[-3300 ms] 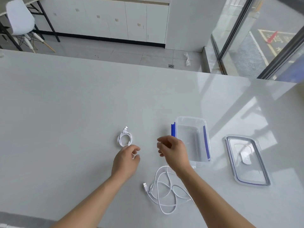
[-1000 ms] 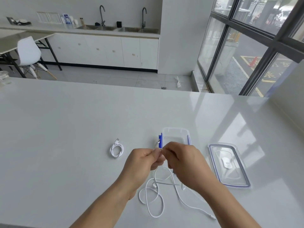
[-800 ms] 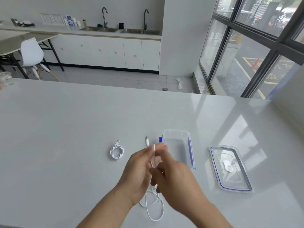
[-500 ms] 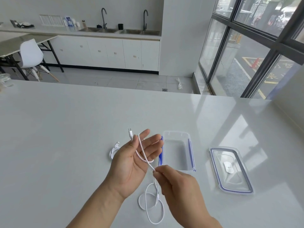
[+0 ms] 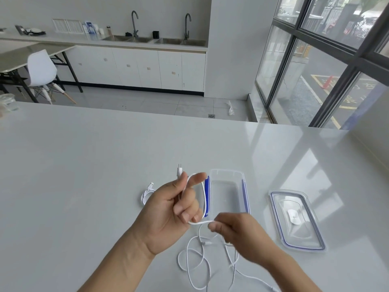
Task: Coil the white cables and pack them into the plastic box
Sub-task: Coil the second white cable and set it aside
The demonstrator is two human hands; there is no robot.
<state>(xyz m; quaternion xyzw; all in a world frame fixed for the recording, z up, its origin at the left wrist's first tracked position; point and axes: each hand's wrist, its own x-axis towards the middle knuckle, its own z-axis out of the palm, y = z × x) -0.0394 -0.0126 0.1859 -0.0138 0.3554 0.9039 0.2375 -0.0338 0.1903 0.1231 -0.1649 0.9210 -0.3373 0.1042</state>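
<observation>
My left hand (image 5: 174, 209) is raised palm up above the table and pinches one end of a loose white cable (image 5: 196, 258); its plug sticks up past the thumb. The cable loops over my left fingers to my right hand (image 5: 237, 232), which pinches it just below. The rest of it trails in loose loops on the table under both hands. A second white cable (image 5: 147, 192), coiled, lies on the table left of my left hand. The clear plastic box (image 5: 227, 190) with blue side clips stands open and empty behind my hands.
The box's clear lid (image 5: 296, 220) lies flat on the white table to the right of the box. A glass (image 5: 8, 102) stands at the table's far left edge. Beyond the table are a white chair, a counter with sinks and large windows.
My left fingers have curled in around the cable. My right hand has carried the cable round them into a loop, and it now pinches the cable below my left fingers.
</observation>
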